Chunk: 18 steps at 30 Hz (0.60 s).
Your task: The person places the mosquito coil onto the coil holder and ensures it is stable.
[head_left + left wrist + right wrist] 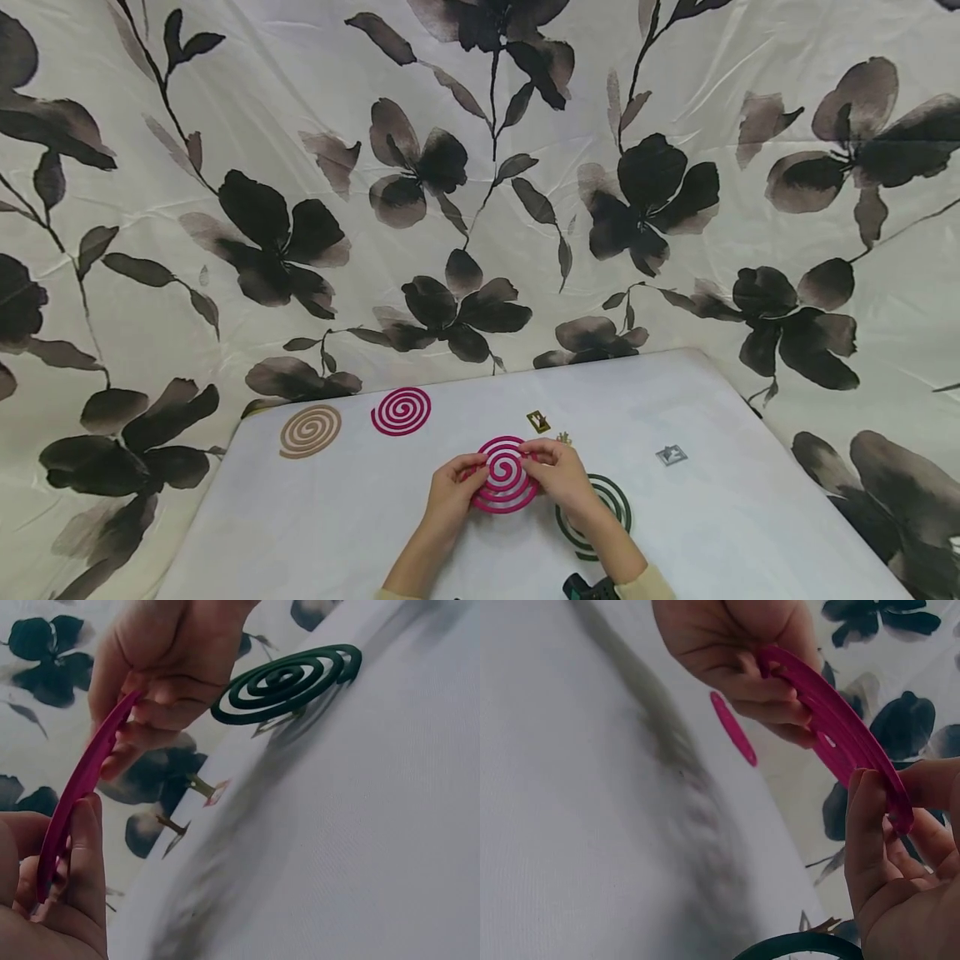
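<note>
Both hands hold a pink spiral mosquito coil (504, 472) up above the white table. The left hand (450, 492) pinches its left edge between thumb and fingers, and the right hand (564, 479) pinches the right edge. Seen nearly edge-on in the left wrist view, the coil (69, 799) looks slightly bowed. Below the right forearm is a green mosquito coil (626, 507), partly covered by that arm in the head view. From the left wrist view, the green coil (283, 678) sits raised on a small metal stand (274, 724).
A tan coil (311, 431) and another pink coil (402, 411) lie at the table's back left. Two gold-coloured metal stands (538, 421) are behind the hands, and a silver stand (672, 455) lies to the right. Floral cloth (525, 250) hangs behind the white table (300, 533).
</note>
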Available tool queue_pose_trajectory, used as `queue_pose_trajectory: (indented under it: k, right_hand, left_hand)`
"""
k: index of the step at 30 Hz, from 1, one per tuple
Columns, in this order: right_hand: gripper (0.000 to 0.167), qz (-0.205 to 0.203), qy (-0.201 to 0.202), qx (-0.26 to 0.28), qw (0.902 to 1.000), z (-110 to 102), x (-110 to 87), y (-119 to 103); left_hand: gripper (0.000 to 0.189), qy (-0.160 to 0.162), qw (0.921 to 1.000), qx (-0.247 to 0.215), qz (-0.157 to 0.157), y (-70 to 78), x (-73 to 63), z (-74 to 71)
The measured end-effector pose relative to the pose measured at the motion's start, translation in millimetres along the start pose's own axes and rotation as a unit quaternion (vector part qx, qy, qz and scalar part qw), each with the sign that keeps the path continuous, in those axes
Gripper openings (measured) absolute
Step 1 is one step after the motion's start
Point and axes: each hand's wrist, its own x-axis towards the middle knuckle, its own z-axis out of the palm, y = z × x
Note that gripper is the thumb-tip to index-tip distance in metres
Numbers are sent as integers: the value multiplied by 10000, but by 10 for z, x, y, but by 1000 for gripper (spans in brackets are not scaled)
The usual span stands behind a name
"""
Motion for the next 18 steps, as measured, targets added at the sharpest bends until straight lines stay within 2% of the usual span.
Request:
queue_pose_trajectory:
  k: [9,13,18]
  right_hand:
    - [25,-81,144,-294,9994,-32,-9,19]
    - [22,-193,310,-656,9972,-38,-23,0]
    - [18,-306,412,-818,9953,-78,-6,-25]
  left_hand:
    - [31,-32,9996,-123,232,4,44,155]
    - [31,-133,9996,-143,227,29,56,223]
    - [29,-365,9990,-52,259,20,89,295]
